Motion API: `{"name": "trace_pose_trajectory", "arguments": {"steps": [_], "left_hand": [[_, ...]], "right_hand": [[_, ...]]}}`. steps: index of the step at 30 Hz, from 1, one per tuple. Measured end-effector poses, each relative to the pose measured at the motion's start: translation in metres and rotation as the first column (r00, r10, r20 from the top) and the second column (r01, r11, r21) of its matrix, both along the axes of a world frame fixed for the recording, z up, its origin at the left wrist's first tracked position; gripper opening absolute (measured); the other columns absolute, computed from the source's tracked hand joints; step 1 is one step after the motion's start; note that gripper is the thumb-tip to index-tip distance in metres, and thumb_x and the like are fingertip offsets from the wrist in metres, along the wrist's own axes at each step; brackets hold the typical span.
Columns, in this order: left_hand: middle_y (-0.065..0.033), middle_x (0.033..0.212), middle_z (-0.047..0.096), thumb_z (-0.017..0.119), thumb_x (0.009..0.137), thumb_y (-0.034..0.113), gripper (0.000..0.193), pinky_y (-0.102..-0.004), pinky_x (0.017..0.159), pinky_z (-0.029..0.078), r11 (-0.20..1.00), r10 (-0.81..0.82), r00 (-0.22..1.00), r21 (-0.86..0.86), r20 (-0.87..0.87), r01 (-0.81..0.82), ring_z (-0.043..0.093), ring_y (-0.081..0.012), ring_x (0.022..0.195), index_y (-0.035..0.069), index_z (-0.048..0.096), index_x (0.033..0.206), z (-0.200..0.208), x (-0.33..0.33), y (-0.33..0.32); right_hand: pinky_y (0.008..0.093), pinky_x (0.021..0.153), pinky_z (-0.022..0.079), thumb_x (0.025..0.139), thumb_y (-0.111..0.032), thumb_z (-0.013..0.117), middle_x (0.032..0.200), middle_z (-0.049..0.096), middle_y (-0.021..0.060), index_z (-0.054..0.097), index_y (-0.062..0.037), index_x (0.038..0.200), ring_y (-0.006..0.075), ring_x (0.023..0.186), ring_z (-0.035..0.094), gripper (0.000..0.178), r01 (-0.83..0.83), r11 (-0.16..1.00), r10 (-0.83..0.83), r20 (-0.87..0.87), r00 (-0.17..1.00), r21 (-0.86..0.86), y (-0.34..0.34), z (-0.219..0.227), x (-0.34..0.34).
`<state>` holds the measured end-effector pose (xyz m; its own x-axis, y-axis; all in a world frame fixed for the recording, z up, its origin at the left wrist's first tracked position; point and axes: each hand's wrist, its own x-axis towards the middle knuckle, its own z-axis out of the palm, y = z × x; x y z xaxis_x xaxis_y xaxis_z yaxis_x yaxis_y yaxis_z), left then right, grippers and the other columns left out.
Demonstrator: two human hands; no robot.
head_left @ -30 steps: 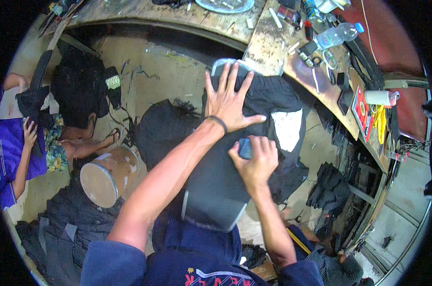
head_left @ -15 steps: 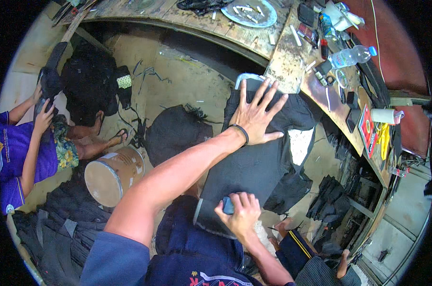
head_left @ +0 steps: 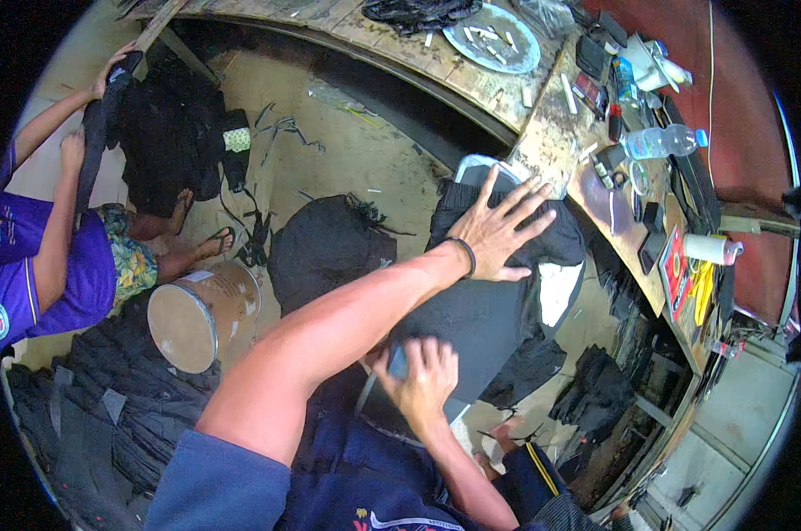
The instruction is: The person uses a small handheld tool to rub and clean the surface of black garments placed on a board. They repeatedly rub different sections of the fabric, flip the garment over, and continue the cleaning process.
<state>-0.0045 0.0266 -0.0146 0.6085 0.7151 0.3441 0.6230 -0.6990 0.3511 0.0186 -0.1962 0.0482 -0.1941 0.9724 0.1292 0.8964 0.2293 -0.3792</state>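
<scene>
Black trousers or similar dark garment (head_left: 471, 314) lie stretched over a board (head_left: 471, 162), whose pale rim shows at the far end and near my body. My left hand (head_left: 502, 232) rests flat on the garment's gathered far end, fingers spread. Closer to me, my right hand (head_left: 425, 380) is curled around a small blue-grey block (head_left: 398, 363) over the cloth; blur hides its exact kind. A white patterned patch (head_left: 557, 294), perhaps pocket cloth, shows at the garment's right side.
A wooden bench (head_left: 542, 133) wraps the far and right sides, bearing a plate of chalk pieces (head_left: 506, 51) and a water bottle (head_left: 664, 142). A cardboard drum (head_left: 183, 326) and black cloth piles (head_left: 126, 398) lie left. Another person (head_left: 64, 257) handles black cloth there.
My right hand has slid the block up and leftward over the cloth; my left hand stays spread on the garment. The person at left has raised a hand, stretching the black cloth upward.
</scene>
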Motion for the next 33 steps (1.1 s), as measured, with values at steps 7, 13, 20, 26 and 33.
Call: {"name": "trace_pose_trajectory", "arguments": {"steps": [7, 13, 20, 26, 33], "left_hand": [[-0.0185, 0.182, 0.018, 0.070, 0.076, 0.089, 0.122, -0.0839, 0.125, 0.001, 0.996, -0.050, 0.999, -0.067, 0.009, 0.051, 0.010, -0.0397, 0.169, 0.020, 0.035, 0.171, 0.004, -0.001, 0.020], [-0.0159, 0.180, 0.025, 0.070, 0.074, 0.090, 0.118, -0.0847, 0.124, 0.001, 0.999, 0.034, 0.994, 0.018, 0.101, -0.036, 0.014, -0.0407, 0.168, 0.018, 0.048, 0.165, -0.002, -0.005, 0.012], [-0.0164, 0.171, 0.041, 0.063, 0.094, 0.077, 0.087, -0.0739, 0.130, 0.012, 0.987, 0.017, 0.989, 0.156, 0.145, -0.040, 0.028, -0.0403, 0.163, 0.014, 0.060, 0.154, 0.020, -0.010, 0.005], [-0.0368, 0.158, 0.050, 0.053, 0.113, 0.053, 0.077, -0.0496, 0.123, 0.039, 0.477, 0.766, 0.577, -0.853, 0.285, -0.212, 0.050, -0.0507, 0.147, -0.008, 0.042, 0.158, 0.000, -0.072, -0.145], [-0.0361, 0.121, 0.070, 0.043, 0.116, 0.049, 0.060, -0.0551, 0.100, 0.051, 0.545, 0.679, 0.665, -0.820, 0.310, -0.174, 0.064, -0.0568, 0.121, -0.004, 0.057, 0.141, -0.072, -0.105, -0.280]], "right_hand": [[0.0447, 0.071, 0.050, 0.072, -0.027, 0.086, 0.084, 0.062, 0.0111, 0.070, -0.0075, 0.087, 0.0318, 0.079, 0.062, 0.030, -0.173, 0.982, 0.173, 0.008, 0.985, 0.080, 0.101, 0.022, 0.046], [0.0461, 0.080, 0.056, 0.073, -0.028, 0.087, 0.091, 0.068, 0.0107, 0.071, -0.0067, 0.088, 0.0326, 0.088, 0.068, 0.030, -0.199, 0.950, 0.197, -0.035, 0.980, -0.240, 0.083, 0.007, 0.079], [0.0488, 0.106, 0.053, 0.094, -0.049, 0.070, 0.125, 0.074, 0.0355, 0.060, 0.0124, 0.142, 0.0470, 0.114, 0.073, 0.079, 0.473, 0.740, -0.588, -0.119, 0.800, -0.478, 0.094, 0.001, 0.194], [0.0447, 0.100, 0.054, 0.092, -0.055, 0.066, 0.112, 0.078, 0.0337, 0.075, 0.0134, 0.118, 0.0385, 0.111, 0.077, 0.073, 0.412, 0.567, -0.646, -0.075, 0.759, -0.713, 0.065, 0.001, 0.189], [0.0492, 0.103, 0.055, 0.094, -0.053, 0.069, 0.119, 0.076, 0.0358, 0.077, 0.0042, 0.126, 0.0476, 0.121, 0.073, 0.066, 0.444, 0.664, -0.612, -0.095, 0.785, -0.601, -0.010, 0.014, 0.166]]}}
